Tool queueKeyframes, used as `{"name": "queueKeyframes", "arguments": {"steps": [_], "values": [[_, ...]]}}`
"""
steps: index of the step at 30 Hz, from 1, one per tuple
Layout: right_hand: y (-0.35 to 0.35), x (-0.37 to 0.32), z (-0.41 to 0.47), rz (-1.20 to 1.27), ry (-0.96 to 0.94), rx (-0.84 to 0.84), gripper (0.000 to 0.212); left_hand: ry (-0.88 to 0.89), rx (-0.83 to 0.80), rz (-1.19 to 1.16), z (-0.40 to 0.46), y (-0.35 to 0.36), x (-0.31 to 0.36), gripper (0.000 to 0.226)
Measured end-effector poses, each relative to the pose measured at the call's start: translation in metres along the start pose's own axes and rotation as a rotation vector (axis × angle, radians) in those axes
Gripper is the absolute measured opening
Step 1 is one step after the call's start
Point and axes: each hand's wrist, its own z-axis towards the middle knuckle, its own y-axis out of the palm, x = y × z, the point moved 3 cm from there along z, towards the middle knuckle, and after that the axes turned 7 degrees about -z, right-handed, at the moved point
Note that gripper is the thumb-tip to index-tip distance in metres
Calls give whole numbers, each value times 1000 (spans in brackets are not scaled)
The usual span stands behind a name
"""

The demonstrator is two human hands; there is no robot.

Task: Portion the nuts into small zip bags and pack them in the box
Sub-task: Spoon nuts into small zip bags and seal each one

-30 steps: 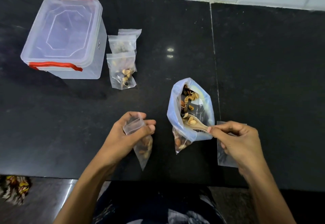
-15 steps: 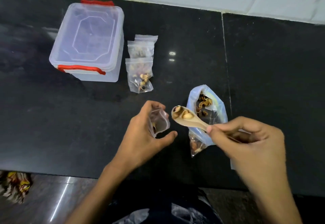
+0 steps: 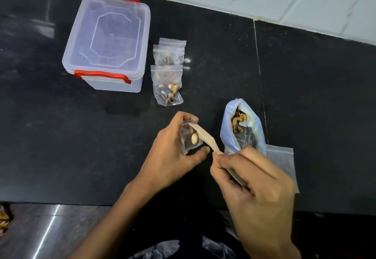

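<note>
Head view: portioning in progress; the left hand [image 3: 173, 155] grips a small zip bag [image 3: 188, 136] held mouth-up near the bench [image 3: 61, 146] front edge, while the right hand [image 3: 254, 183] pinches the handle of a wooden spoon [image 3: 205, 138] tipping nuts into it; the spoon's long axis runs from 5 o'clock up to 11 o'clock, bowl inside the bag's mouth. The bulk nut bag [image 3: 242, 128] lies at 3 o'clock of the small bag, opening toward 12; two filled bags [image 3: 167, 73] wait beside the lidded box [image 3: 107, 43] at 10 o'clock. Likely next: empty the spoon, withdraw without spilling.
</note>
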Motion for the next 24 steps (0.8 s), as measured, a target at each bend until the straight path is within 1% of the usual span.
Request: {"name": "queueKeyframes", "arguments": {"steps": [5,7,9,11,15,16,18,20,22,24], "values": [[6,-5,-8,-27,-39,-17,15,14,-54,9,0,-1,1,51],[6,-5,-12,-25,-33,18,14,14,-70,22,1,0,1,51],[3,-3,-13,30,26,64,14,4,-78,32,0,0,0,51],[-7,6,-11,126,163,103,13,-11,-87,54,1,1,0,48],[-20,56,-6,363,588,128,19,-97,-94,121,5,5,-7,44],[-20,74,-7,385,671,116,21,-120,-94,134,6,6,-10,43],[-18,108,-10,321,787,50,22,-168,-92,146,9,9,-12,41],[-15,133,-11,222,834,-87,25,-222,-103,131,13,12,-12,39],[-11,146,-7,167,815,-254,25,-324,-135,82,18,19,-14,36],[-8,152,3,125,780,-375,21,-437,-153,11,21,29,-16,33]]}}
